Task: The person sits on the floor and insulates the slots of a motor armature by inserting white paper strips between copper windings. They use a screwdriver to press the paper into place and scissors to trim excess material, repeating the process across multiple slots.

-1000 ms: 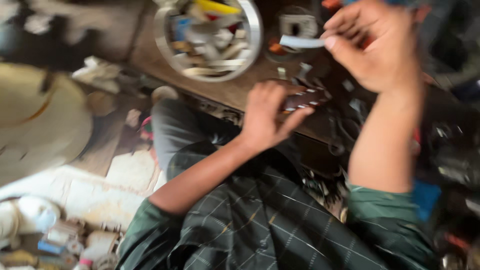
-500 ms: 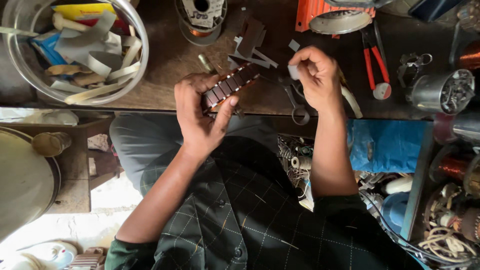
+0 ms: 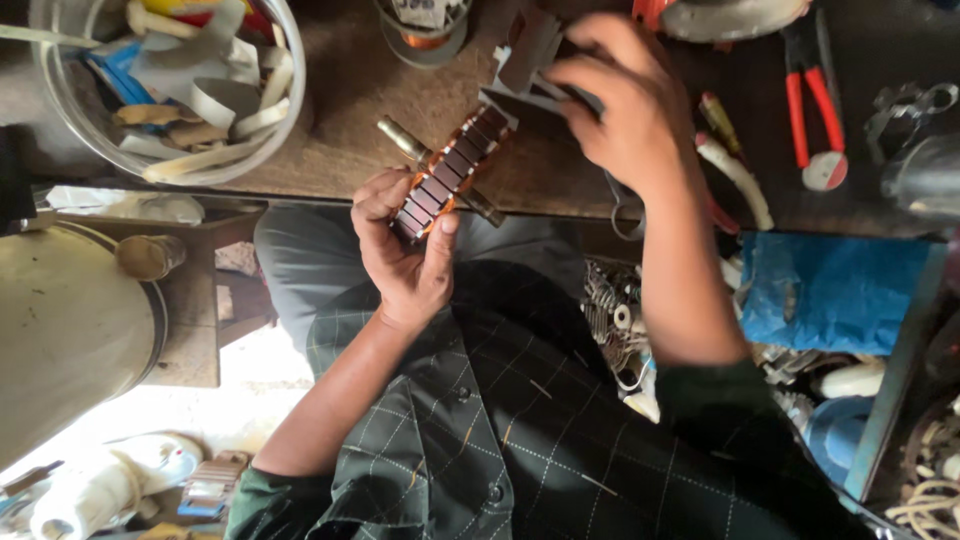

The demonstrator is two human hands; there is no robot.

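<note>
Gripping motor armature point(image 3: 447, 172) in left hand point(image 3: 405, 255), right hand point(image 3: 620, 100) just beyond

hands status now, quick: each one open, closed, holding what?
Left hand: closed around the motor armature.
Right hand: fingers curled over grey paper strips on the bench; actual grip cannot be told.

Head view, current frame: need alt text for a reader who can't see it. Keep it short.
Seen from above, a seated person's left hand holds a slotted motor armature with copper windings at the edge of a cluttered brown workbench, while the right hand reaches into grey card pieces farther back. A round tub of scraps sits at left, red-handled pliers at right.
</note>
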